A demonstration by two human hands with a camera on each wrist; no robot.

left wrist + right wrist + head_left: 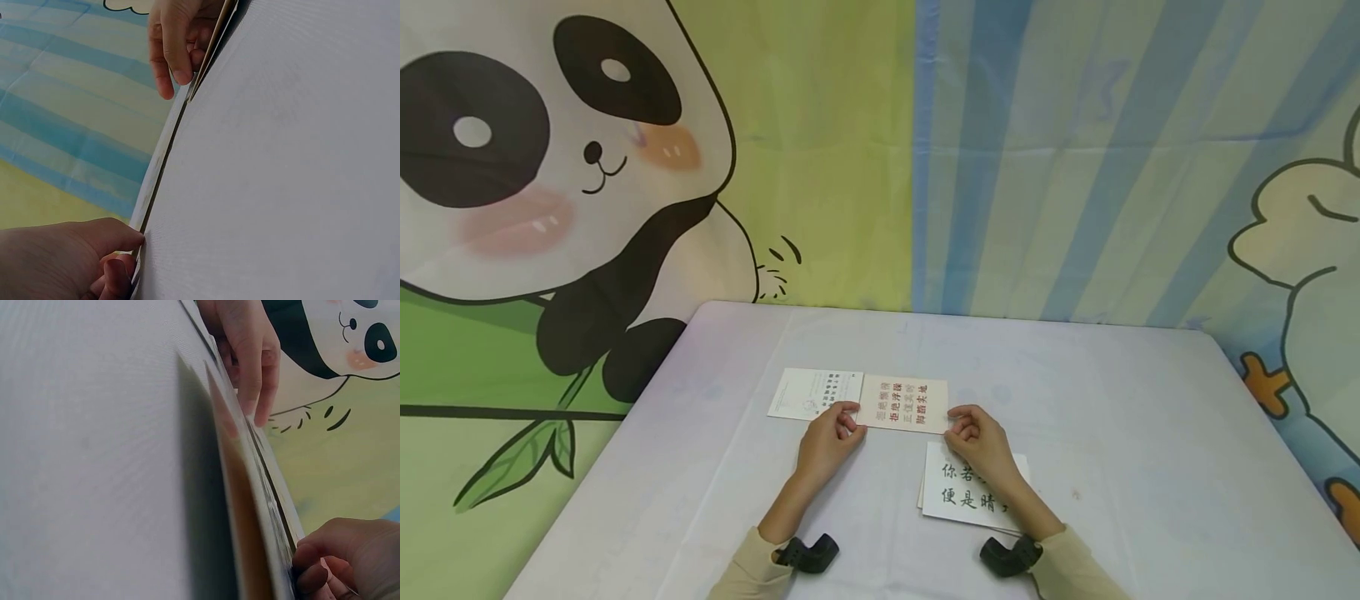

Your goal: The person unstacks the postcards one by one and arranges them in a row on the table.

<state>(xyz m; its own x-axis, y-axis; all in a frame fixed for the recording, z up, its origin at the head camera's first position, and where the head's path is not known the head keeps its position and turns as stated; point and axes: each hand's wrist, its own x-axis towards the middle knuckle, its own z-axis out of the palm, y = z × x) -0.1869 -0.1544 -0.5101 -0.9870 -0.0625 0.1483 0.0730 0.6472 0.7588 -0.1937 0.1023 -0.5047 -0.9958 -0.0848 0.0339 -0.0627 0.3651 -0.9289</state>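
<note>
Cream card [902,402] with reddish lettering lay between the two hands, low over or on the surface [1112,417]; which of the two could not be told. The left hand [827,442] pinched its left end and the right hand [985,446] its right end, thumbs on the side nearer the person. Just left of the cream card, edges touching or nearly so, lay a white card [797,396] with small print. Nearer the person than the cream card, toward its right end, a stack of cards [955,508] sat partly beneath the right hand and wrist, dark characters on top. Beyond the cream card hung a backdrop [835,167] with a panda [565,142].
</note>
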